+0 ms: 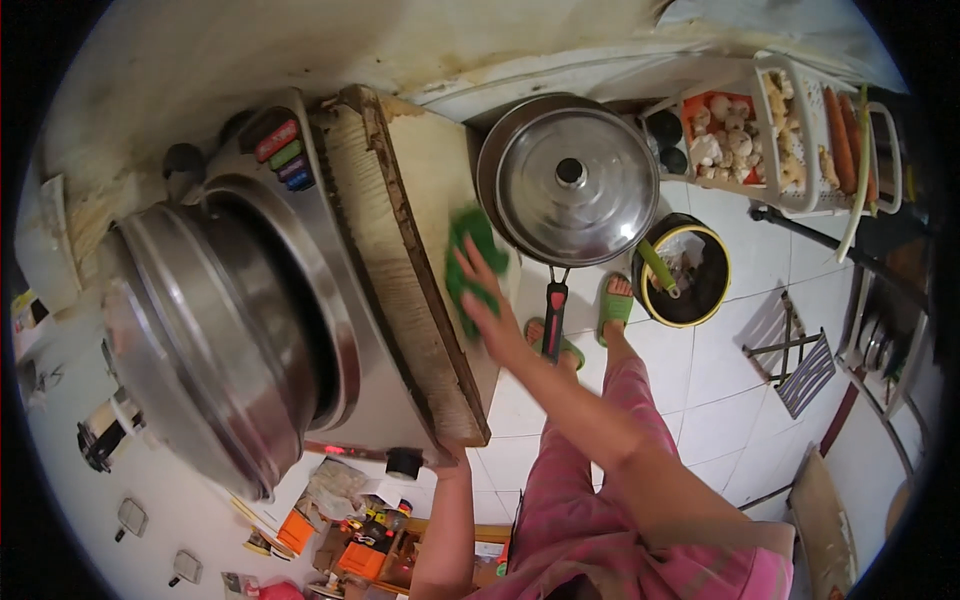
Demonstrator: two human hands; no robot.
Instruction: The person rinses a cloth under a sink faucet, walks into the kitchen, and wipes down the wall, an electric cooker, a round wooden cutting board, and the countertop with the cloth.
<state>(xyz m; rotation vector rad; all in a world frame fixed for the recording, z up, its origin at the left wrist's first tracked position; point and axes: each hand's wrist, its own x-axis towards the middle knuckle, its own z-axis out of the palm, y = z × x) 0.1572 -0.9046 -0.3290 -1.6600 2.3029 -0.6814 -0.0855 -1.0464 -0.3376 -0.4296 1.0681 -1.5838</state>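
My right hand (484, 304) has its fingers spread over a green cloth (471, 259), pressing it to the pale panel (431, 161) beside a worn brown wooden edge (409, 225). The cloth is blurred. My left hand (452, 463) is at the front corner of a steel-topped electric cooker (390, 405), near its black knob (403, 463); its fingers are hidden there. On the cooker stands a large stainless steel pot (202, 337). A lidded frying pan (574, 180) is just right of the cloth, its black handle (554, 319) towards me.
A yellow-rimmed bin (682, 311) holds waste and a green-handled thing. White baskets (806, 135) carry garlic, ginger and carrots. A folding stool (806, 375) stands on the tiles (712, 382). Below the cooker are a cluttered wooden drawer (435, 529) and orange boxes (364, 559).
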